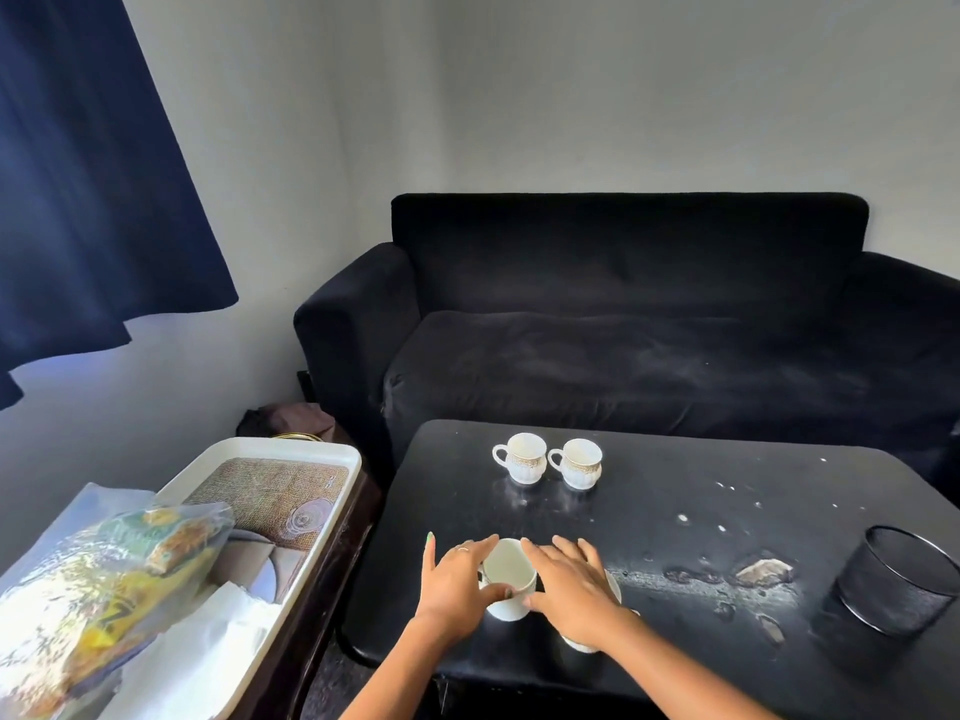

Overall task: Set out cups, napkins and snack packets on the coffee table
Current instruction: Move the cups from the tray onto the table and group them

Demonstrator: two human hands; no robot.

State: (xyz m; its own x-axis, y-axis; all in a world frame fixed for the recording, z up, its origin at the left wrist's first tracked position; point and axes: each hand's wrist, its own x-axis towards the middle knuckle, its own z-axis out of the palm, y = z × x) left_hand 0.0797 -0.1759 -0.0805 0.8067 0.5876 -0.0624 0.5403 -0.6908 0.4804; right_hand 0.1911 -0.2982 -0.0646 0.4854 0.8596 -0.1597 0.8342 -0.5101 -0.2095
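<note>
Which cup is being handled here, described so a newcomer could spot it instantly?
Start at the black coffee table in front of the sofa. At its near edge, the cup sits between the left hand and right hand. Unlike the two handled cups standing free at the far side, fingers enclose it.

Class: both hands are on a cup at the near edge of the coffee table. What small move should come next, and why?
Probably let go and reach for the tray. The cup between the left hand and right hand already stands on the table, while the napkins and snack packets remain on the tray.
</note>
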